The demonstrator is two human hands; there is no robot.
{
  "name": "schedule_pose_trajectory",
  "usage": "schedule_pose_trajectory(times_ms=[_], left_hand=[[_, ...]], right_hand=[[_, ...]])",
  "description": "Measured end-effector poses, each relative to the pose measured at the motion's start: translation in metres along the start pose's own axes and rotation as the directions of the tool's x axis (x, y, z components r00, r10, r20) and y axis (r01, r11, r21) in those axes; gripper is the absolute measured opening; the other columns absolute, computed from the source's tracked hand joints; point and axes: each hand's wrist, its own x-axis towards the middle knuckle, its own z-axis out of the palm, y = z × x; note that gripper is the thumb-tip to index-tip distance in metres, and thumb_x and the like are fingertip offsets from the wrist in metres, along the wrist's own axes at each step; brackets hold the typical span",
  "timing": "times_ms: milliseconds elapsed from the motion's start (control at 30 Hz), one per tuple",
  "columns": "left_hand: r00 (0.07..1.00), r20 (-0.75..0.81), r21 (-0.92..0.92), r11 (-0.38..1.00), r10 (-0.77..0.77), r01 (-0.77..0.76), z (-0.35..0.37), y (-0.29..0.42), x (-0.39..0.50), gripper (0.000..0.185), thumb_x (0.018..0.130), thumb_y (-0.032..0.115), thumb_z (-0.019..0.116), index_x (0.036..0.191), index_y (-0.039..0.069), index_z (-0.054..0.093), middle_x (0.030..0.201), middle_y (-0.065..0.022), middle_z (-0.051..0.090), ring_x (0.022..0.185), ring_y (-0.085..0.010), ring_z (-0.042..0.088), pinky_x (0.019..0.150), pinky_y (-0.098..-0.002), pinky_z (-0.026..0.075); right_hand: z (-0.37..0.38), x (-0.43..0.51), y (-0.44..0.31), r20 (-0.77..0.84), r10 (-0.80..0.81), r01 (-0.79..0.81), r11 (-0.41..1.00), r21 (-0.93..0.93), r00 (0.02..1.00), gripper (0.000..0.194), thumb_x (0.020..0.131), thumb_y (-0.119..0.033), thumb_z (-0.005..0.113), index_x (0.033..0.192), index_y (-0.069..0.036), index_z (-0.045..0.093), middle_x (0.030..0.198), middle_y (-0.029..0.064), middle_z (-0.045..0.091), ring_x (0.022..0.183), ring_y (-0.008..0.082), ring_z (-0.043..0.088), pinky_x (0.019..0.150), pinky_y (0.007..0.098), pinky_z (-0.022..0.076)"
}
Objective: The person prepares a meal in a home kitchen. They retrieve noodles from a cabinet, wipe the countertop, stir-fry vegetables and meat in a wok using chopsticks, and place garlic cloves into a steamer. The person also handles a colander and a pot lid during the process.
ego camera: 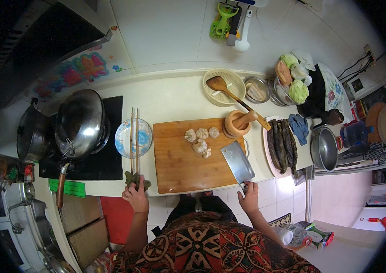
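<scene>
On the wooden cutting board lie several garlic bulbs. A cleaver rests on the board's right part, its blade pointing away; my right hand is at its handle, fingers curled around it. My left hand lies at the counter's front edge, on a dark green cloth or scourer. Chopsticks lie across a blue-patterned plate, their near ends at that cloth. A wooden mortar with its pestle stands on the board's far right corner.
Left is a cooktop with a lidded wok. Right of the board are a platter of long dark vegetables, a blue cloth and a metal bowl. Behind stand a basket with a wooden spatula across it and bowls of food.
</scene>
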Motion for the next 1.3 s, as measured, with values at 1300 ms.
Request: schedule_pose_trajectory(times_ms=[1300], left_hand=[[0.824, -0.161, -0.664, 0.558, 0.543, -0.497, -0.024, 0.243, 0.044, 0.026, 0.076, 0.007, 0.061, 0.102, 0.005, 0.065, 0.108, -0.0084, 0.063, 0.11, -0.0279, 0.057, 0.092, -0.0409, 0.047]], right_hand=[[-0.081, 0.028, 0.006, 0.421, -0.021, -0.042, 0.989, 0.139, 0.907, 0.036, 0.094, -0.029, 0.057, 0.125, -0.014, 0.045, 0.096, 0.0261, 0.067, 0.087, 0.0465, 0.064, 0.076, 0.0557, 0.0511]])
